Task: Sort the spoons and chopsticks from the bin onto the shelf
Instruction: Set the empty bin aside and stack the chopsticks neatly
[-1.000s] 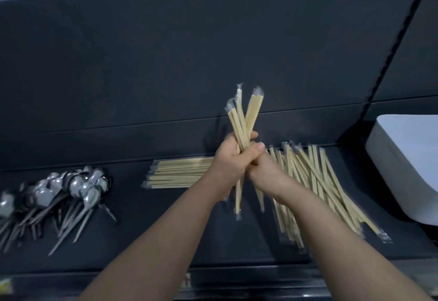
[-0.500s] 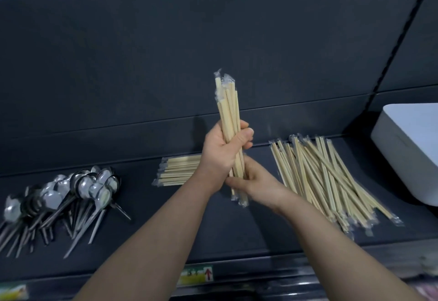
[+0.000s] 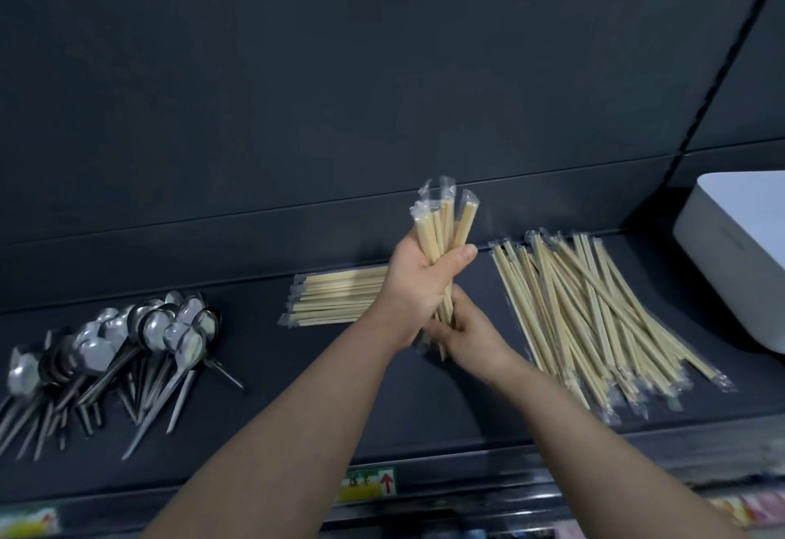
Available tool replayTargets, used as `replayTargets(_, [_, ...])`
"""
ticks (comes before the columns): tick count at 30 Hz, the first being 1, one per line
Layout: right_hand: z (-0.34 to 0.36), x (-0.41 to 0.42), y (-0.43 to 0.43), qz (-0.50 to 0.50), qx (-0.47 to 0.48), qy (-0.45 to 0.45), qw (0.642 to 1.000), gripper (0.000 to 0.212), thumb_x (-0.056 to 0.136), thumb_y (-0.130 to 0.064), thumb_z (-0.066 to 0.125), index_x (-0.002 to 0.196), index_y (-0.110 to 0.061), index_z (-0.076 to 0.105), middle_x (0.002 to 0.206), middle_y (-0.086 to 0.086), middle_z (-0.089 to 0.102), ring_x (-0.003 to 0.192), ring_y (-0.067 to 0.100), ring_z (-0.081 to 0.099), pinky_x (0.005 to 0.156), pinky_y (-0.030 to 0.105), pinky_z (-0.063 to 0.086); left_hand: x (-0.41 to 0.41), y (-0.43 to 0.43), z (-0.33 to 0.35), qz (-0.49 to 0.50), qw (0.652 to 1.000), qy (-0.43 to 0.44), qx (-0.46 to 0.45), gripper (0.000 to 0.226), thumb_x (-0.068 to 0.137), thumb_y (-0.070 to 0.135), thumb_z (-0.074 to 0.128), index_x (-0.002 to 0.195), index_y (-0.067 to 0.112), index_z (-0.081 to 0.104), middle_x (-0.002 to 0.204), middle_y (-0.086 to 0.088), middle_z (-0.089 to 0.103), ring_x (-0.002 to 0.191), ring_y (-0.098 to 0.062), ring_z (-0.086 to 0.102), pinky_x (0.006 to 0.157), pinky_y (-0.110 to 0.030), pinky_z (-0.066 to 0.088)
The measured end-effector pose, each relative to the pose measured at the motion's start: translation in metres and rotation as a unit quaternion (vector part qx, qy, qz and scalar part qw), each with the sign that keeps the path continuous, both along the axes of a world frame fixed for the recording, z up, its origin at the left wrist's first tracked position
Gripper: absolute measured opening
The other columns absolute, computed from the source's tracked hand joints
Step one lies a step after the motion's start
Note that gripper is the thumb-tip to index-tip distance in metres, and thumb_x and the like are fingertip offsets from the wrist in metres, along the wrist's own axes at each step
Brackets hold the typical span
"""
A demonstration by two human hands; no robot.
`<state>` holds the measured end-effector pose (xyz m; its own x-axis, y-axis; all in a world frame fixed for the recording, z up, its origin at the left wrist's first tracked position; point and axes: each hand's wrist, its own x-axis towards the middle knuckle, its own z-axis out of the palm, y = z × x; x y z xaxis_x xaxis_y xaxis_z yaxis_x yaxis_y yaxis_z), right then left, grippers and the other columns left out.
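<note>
Gripping near-upright chopstick bundle (image 3: 441,232): left hand (image 3: 418,283) midway, right hand (image 3: 471,336) clasping bottom end.

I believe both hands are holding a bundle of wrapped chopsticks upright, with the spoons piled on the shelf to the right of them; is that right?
Not quite: the head view shows the spoons piled on the shelf to the left of the bundle of wrapped chopsticks, not the right. The left hand and right hand do hold it upright.
</note>
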<state>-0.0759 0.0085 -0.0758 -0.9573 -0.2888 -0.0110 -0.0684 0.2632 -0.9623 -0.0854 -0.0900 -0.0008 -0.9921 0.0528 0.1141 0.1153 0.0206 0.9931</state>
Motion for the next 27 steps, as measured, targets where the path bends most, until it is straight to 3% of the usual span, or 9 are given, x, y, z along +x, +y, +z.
replayTargets(2, [0.000,-0.001,-0.001,-0.007,0.035,0.000,0.999,0.037,0.095,-0.010,0.052,0.126,-0.026,0.040,0.097,0.001,0.061,0.080,0.022,0.061,0.075,0.042,0.055,-0.001,-0.004,0.000,0.011,1.000,-0.009,0.018,0.016,0.082,0.017,0.070,0.097,0.017,0.064,0.088,-0.004,0.065,0.088,-0.017,0.064,0.085,-0.035,0.053])
replayTargets(5, [0.006,-0.011,0.001,-0.025,0.233,0.055,0.971,0.032,0.095,-0.018,0.051,0.125,-0.017,0.040,0.109,0.004,0.058,0.101,0.026,0.056,0.086,0.042,0.047,-0.004,-0.022,-0.002,0.079,0.990,-0.026,0.117,0.009,0.078,0.014,0.072,0.081,0.021,0.068,0.076,-0.004,0.067,0.083,-0.024,0.066,0.081,-0.042,0.054])
replayTargets(7, [0.013,-0.015,-0.002,-0.030,0.377,0.078,0.923,0.030,0.095,-0.020,0.049,0.124,-0.018,0.039,0.116,0.006,0.054,0.111,0.028,0.049,0.091,0.044,0.039,-0.005,-0.043,-0.008,0.151,0.969,-0.061,0.183,0.018,0.084,0.008,0.072,0.095,0.019,0.063,0.075,0.002,0.071,0.088,-0.021,0.068,0.086,-0.043,0.053])
replayTargets(10, [0.010,-0.016,-0.013,-0.017,0.480,0.089,0.872,0.038,0.094,-0.025,0.051,0.129,-0.026,0.039,0.124,0.003,0.050,0.118,0.026,0.042,0.093,0.046,0.033,-0.003,-0.082,-0.036,0.277,0.929,-0.157,0.187,0.043,0.082,0.005,0.072,0.121,0.009,0.052,0.099,-0.004,0.068,0.097,-0.020,0.065,0.092,-0.039,0.051])
replayTargets(12, [0.000,-0.014,-0.023,0.012,0.493,0.107,0.863,0.049,0.092,-0.035,0.056,0.136,-0.033,0.037,0.128,0.001,0.049,0.121,0.024,0.038,0.095,0.046,0.032,0.006,-0.105,-0.060,0.326,0.922,-0.178,0.107,0.045,0.080,0.001,0.073,0.119,0.009,0.053,0.104,-0.004,0.063,0.095,-0.018,0.062,0.095,-0.036,0.051])
replayTargets(15, [-0.013,-0.012,-0.032,0.057,0.465,0.133,0.874,0.069,0.082,-0.051,0.064,0.143,-0.040,0.032,0.134,-0.005,0.042,0.128,0.019,0.030,0.100,0.043,0.028,0.018,-0.128,-0.090,0.340,0.922,-0.158,-0.094,0.032,0.082,0.002,0.069,0.110,0.013,0.058,0.107,-0.006,0.062,0.097,-0.019,0.060,0.087,-0.028,0.047])
replayTargets(19, [-0.020,-0.005,-0.027,0.007,0.455,0.154,0.877,0.089,0.070,-0.069,0.065,0.145,-0.041,0.026,0.147,-0.005,0.028,0.138,0.018,0.018,0.113,0.044,0.015,0.028,-0.142,-0.110,0.298,0.884,-0.097,-0.348,0.032,0.090,0.012,0.061,0.122,0.010,0.060,0.132,-0.013,0.051,0.124,-0.030,0.045,0.103,-0.031,0.034])
replayTargets(22, [-0.026,0.004,-0.028,-0.044,0.455,0.091,0.885,0.091,0.075,-0.072,0.057,0.148,-0.039,0.015,0.158,0.003,0.006,0.146,0.028,-0.002,0.117,0.049,0.008,0.031,-0.138,-0.113,0.246,0.863,-0.102,-0.429,0.050,0.099,0.032,0.048,0.145,0.014,0.039,0.158,-0.012,0.023,0.146,-0.029,0.015,0.119,-0.039,0.017])
replayTargets(27, [-0.031,0.005,-0.033,-0.104,0.439,0.017,0.892,0.105,0.069,-0.079,0.054,0.151,-0.039,0.000,0.160,0.006,-0.012,0.145,0.034,-0.016,0.117,0.051,0.000,0.026,-0.139,-0.119,0.176,0.820,-0.166,-0.519,0.065,0.101,0.050,0.026,0.155,0.019,0.010,0.163,-0.007,-0.004,0.150,-0.024,-0.007,0.121,-0.042,0.000])
